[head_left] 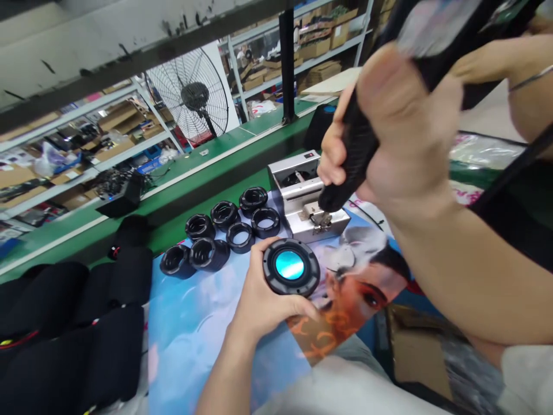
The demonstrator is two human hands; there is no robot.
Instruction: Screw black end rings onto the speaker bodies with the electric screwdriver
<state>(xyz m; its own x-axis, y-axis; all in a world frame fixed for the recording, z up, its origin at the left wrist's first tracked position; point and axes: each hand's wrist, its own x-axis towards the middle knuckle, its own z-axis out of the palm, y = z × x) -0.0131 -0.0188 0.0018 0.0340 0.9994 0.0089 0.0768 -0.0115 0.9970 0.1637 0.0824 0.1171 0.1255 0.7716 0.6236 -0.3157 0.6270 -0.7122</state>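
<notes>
My left hand [263, 294] is wrapped round a round black speaker [273, 276] with a shiny blue centre and small holes about its rim. It is held over the printed mat, its face turned up. Raised at the right, my right hand [397, 121] grips the dark handle of what looks like a black power screwdriver [352, 155]. Its upper part is blurred and runs out of the top of the view. Behind the speaker, several black rings [210, 253] stand in rows. A silver screw feeder [309, 199] sits just beyond the tool's lower end.
Black padded covers [52, 351] are heaped at the left. A green bench [242, 141] runs behind the mat [185, 346], with a standing fan [194, 95] and loaded shelves beyond. Another person's arm [529, 86] shows at upper right. An open cardboard box [419, 351] lies low right.
</notes>
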